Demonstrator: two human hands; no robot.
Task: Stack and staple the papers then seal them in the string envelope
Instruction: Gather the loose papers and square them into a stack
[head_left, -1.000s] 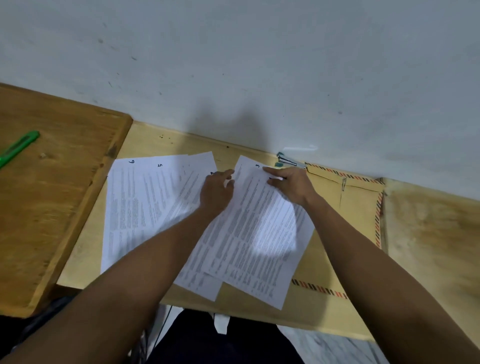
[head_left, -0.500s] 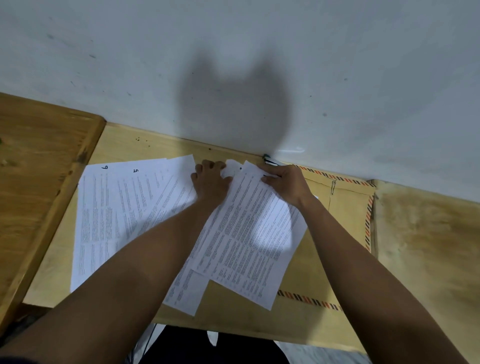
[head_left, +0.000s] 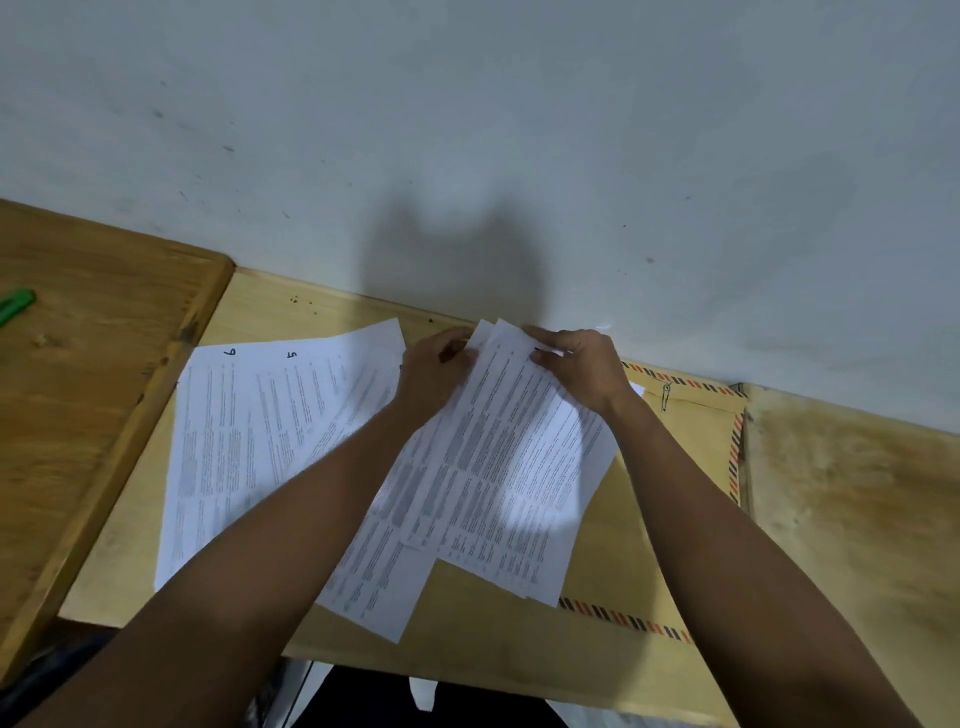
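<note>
Several printed white sheets lie fanned on a pale wooden desk (head_left: 270, 306). The left sheets (head_left: 244, 436) carry handwritten numbers 6 and 5 at their top edge. My left hand (head_left: 436, 371) and my right hand (head_left: 576, 366) each pinch the top edge of a small overlapping stack of papers (head_left: 509, 467) in the middle, lifted slightly at the far end. Under that stack lies a brown string envelope (head_left: 691, 431) with a striped border and its clasp near the wall. The stapler is hidden behind my right hand.
A darker wooden table (head_left: 88, 374) adjoins on the left, with a green object (head_left: 15, 304) at its far left edge. A grey wall (head_left: 467, 130) runs along the back of the desk. Another worn wooden surface (head_left: 852, 493) lies to the right.
Both hands moved to the top edge of the middle sheets and now grip them; earlier they lay flat on the papers. The stapler's tip by the wall is no longer visible.
</note>
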